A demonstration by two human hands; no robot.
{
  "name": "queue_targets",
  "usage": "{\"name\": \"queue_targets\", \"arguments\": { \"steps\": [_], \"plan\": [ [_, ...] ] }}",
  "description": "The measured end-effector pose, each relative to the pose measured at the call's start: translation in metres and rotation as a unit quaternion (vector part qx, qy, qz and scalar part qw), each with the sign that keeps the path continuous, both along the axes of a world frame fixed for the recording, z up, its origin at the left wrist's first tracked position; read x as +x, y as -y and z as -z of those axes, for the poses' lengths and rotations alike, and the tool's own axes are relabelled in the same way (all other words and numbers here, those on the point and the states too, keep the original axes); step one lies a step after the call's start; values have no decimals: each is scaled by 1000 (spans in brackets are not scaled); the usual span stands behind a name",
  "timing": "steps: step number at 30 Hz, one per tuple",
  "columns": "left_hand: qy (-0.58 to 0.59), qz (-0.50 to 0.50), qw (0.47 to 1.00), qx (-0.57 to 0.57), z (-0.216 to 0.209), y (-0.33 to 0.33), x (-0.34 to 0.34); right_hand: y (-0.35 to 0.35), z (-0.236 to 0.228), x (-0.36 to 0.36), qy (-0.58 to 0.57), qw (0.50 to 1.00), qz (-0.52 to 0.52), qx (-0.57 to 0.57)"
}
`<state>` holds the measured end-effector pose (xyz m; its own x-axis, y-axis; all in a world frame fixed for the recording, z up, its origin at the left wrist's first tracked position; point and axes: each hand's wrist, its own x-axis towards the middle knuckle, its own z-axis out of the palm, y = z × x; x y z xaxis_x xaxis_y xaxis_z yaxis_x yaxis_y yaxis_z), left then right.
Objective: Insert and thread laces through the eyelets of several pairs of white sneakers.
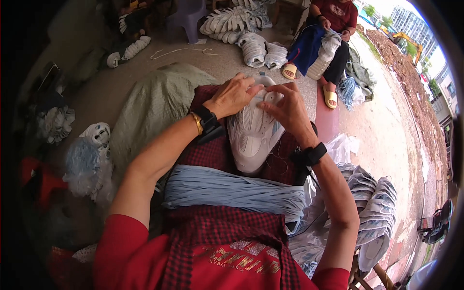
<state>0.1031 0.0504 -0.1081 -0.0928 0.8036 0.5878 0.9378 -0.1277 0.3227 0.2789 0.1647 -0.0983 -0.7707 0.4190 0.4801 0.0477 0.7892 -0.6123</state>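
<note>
A white shoe upper (250, 137) with pale blue parts lies across my lap, its rounded toe toward me. At the far, ankle end my left hand (233, 96) is closed with the thumb and fingers gripping the collar edge. My right hand (289, 107) bends over the right eyelet row, its fingertips curled close to my left thumb; what they pinch is too small to make out. Nearer my body, a thick bundle of light blue shoelaces (232, 191) spans my lap over a dark checked cloth (200, 153).
Stacked shoe uppers (377, 208) stand at my right, with more uppers (237, 21) on the floor ahead. A green woven sheet (150, 101) covers something at my left. Across from me sits a person in yellow sandals (330, 98), handling a white piece. A purple chair (188, 19) stands behind.
</note>
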Motion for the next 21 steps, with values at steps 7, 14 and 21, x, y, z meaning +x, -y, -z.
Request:
{"name": "queue_targets", "arguments": {
  "steps": [7,14,21],
  "plan": [
    [32,-17,999,-23,15,-5,-4,-7,3,14,-2,988,-64,-143],
    [8,-45,998,-36,11,-9,-1,-29,-22,31,113,937,-144,-296],
    [-4,-41,998,-38,5,-14,-5,-61,-13,97,269,956,-39,111]
  ]
}}
